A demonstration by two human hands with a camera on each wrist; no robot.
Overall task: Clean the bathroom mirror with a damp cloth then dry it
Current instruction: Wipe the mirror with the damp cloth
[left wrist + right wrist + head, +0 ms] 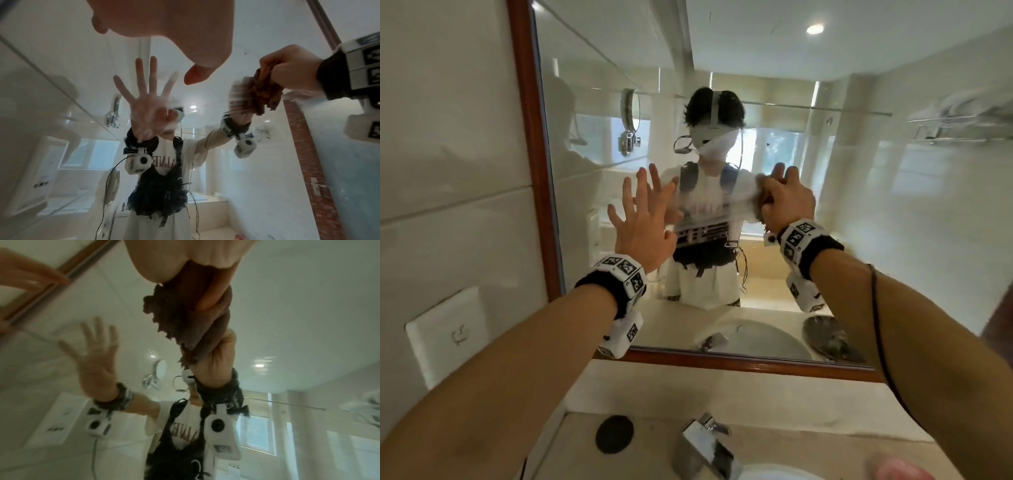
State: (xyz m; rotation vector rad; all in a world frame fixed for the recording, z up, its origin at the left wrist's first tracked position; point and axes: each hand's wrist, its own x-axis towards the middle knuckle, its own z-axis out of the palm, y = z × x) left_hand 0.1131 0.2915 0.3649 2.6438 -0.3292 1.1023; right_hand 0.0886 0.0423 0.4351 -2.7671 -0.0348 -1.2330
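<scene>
the right hand [786,202] has its fingers [213,293] curled round a brown cloth [185,313], pressing it against the mirror [825,192] near its middle. the left hand [643,222], to the left, is raised at the glass with fingers spread and released. a tap [705,445] sits on the bench [808,442] below.

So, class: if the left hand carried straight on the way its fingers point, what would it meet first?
Most likely the mirror glass itself. The left hand is open, fingers spread towards it, with nothing between. Whether the fingertips already touch is unclear.
</scene>
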